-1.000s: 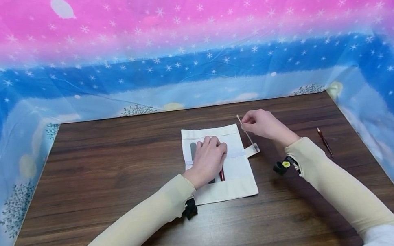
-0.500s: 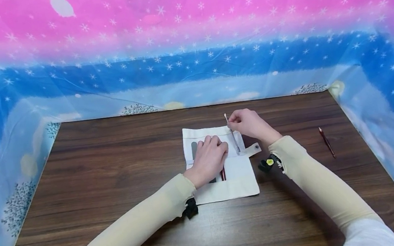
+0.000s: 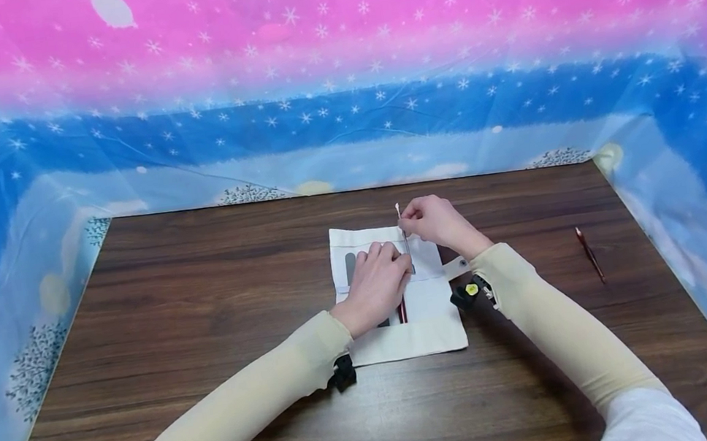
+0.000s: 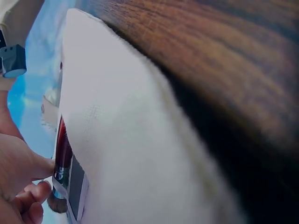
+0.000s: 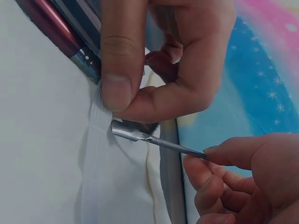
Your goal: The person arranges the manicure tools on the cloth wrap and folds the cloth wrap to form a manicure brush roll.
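A white cloth roll pouch (image 3: 430, 336) lies unfolded on the table. My left hand (image 3: 374, 284) is over its middle, and in the right wrist view the thumb and forefinger pinch the white elastic band (image 5: 96, 135). My right hand (image 3: 436, 221) holds a thin metal cuticle pusher (image 5: 163, 143) between thumb and fingers. The pusher's flat, spoon-like end is close by the band, just beside the left fingers; whether it touches cannot be told. A brush with a dark red handle (image 5: 56, 28) and a grey flat file (image 3: 351, 266) sit in the pouch, partly hidden by the left hand.
A slim dark red stick with a pointed tip (image 3: 590, 255) lies on the wooden table (image 3: 200, 269) at the right. From the pouch's right side sticks out a snap strap (image 3: 457, 267). A printed cloth backdrop (image 3: 341, 119) encloses the table's back and sides.
My right hand has moved left with the cuticle pusher, from beside the pouch's strap to over the pouch near the left hand. The left hand has stayed in place.
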`<state>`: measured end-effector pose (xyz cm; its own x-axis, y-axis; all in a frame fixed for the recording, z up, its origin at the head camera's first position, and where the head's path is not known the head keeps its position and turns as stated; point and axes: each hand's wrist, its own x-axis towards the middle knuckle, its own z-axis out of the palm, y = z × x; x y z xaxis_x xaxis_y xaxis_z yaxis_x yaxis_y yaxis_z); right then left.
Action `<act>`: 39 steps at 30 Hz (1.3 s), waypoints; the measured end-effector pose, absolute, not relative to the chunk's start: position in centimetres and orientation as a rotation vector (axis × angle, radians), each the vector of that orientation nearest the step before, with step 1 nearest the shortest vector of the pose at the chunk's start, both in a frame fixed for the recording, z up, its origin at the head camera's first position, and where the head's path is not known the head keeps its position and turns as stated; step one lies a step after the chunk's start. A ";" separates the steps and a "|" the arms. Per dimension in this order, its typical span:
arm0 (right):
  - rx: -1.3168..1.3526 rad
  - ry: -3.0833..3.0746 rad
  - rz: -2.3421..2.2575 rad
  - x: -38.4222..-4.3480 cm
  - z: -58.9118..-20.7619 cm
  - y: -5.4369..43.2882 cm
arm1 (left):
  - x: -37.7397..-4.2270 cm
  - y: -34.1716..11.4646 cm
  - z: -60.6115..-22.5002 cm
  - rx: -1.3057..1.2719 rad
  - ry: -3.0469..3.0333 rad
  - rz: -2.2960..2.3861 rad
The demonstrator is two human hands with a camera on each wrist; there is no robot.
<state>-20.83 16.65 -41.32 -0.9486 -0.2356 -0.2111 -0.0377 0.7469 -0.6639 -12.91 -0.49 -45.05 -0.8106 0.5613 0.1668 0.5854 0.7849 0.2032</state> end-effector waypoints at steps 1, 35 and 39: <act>-0.212 2.666 -1.004 -20.9 -41.4 16.6 | -12.9 -0.5 -45.1 -0.925 -2.873 -0.376; -0.144 2.524 -1.127 -20.4 -43.3 16.9 | -12.9 -0.5 -45.0 -0.914 -2.866 -0.368; -0.159 2.523 -1.115 -20.3 -43.3 17.0 | -12.9 -0.5 -44.9 -0.913 -2.863 -0.365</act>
<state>-20.26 16.97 -43.29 -0.9227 -0.2504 -0.2931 0.0481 0.6797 -0.7320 -12.90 -0.51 -44.89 -0.8122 0.5548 0.1802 0.5823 0.7897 0.1932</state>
